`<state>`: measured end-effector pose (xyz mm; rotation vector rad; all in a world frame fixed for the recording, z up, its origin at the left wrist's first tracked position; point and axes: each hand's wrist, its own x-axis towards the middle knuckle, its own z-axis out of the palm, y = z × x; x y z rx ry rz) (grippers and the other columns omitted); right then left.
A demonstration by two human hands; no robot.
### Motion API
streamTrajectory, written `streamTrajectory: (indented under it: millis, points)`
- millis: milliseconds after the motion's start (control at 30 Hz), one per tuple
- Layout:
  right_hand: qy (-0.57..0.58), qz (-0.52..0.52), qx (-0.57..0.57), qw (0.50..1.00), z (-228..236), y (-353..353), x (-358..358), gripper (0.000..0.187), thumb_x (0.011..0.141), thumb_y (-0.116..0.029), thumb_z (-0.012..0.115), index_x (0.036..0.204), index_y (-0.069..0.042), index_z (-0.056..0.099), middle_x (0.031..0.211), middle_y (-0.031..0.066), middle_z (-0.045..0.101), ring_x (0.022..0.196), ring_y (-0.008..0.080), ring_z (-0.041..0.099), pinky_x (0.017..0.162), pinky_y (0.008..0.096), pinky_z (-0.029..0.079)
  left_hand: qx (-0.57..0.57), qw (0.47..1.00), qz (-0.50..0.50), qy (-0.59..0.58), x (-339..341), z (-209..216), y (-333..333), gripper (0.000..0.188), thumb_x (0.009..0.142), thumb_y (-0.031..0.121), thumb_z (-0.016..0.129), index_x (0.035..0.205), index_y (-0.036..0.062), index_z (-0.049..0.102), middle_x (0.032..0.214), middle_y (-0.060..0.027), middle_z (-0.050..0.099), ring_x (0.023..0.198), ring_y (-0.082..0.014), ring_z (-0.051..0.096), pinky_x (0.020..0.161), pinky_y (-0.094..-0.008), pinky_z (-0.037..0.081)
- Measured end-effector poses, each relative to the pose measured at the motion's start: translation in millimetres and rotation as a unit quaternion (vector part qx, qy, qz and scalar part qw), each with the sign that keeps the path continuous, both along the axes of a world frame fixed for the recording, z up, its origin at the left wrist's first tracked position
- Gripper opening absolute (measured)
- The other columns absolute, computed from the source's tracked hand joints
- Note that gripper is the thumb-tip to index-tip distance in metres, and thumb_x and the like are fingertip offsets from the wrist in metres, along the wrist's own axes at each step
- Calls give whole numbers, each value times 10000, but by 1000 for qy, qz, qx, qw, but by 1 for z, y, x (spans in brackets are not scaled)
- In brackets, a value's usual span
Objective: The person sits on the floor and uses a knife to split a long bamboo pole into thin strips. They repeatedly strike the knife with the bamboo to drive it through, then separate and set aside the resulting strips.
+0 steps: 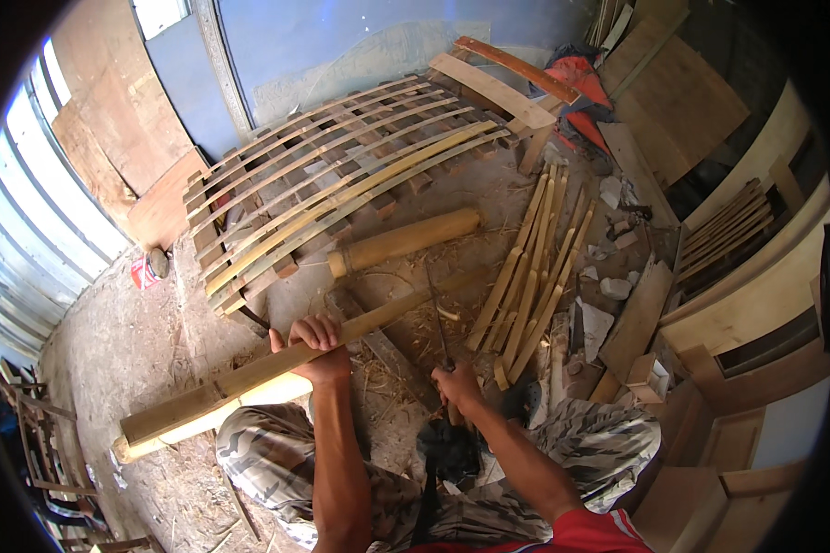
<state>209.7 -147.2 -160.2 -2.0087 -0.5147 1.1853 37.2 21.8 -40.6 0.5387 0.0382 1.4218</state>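
Note:
My left hand [317, 348] is closed round a long split bamboo piece [217, 389], which slants from the lower left up toward the middle of the floor. My right hand [457, 385] grips the handle of a long, thin-bladed knife [441, 323]. The blade points away from me and meets the far part of the bamboo, though I cannot tell whether it is cutting in. Under the bamboo lies a dark wooden bar [392, 358]. Just beyond is a thick round bamboo section [406, 241]. Several split bamboo strips [537, 272] lie to the right of the knife.
A slatted frame of strips over wooden crosspieces [341, 170] fills the far floor. Stone rubble [615, 288] and loose boards [638, 309] lie at right, beside a curved wooden piece [752, 304]. A red-and-white can [145, 271] stands far left; a stacked metal-and-wood rack [55, 452] is near left.

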Motion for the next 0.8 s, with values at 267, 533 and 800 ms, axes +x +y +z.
streamTrajectory:
  millis: [267, 533, 800]
  points:
    - [-245, 127, 146, 950, 39, -16, -63, 362, 838, -340, 645, 988, -10, 652, 688, 180, 647, 694, 367, 662, 612, 480, 514, -38, 991, 124, 14, -18, 43, -20, 597, 982, 461, 239, 508, 135, 398, 450, -18, 353, 380, -150, 343, 413, -284, 306]
    - [-270, 98, -72, 955, -69, -32, 42, 411, 843, -353, 650, 1066, -7, 653, 664, 188, 628, 642, 358, 644, 611, 482, 521, -111, 976, 186, 8, -50, 54, -15, 488, 937, 407, 332, 517, 159, 345, 447, 3, 317, 366, -133, 292, 385, -266, 274]
    - [-309, 187, 200, 911, 29, 4, -69, 267, 830, -316, 669, 903, -61, 643, 615, 151, 610, 598, 314, 655, 551, 456, 503, -160, 963, 218, 13, -62, 42, -8, 465, 920, 396, 365, 519, 159, 357, 459, 13, 307, 392, -122, 273, 423, -270, 264]
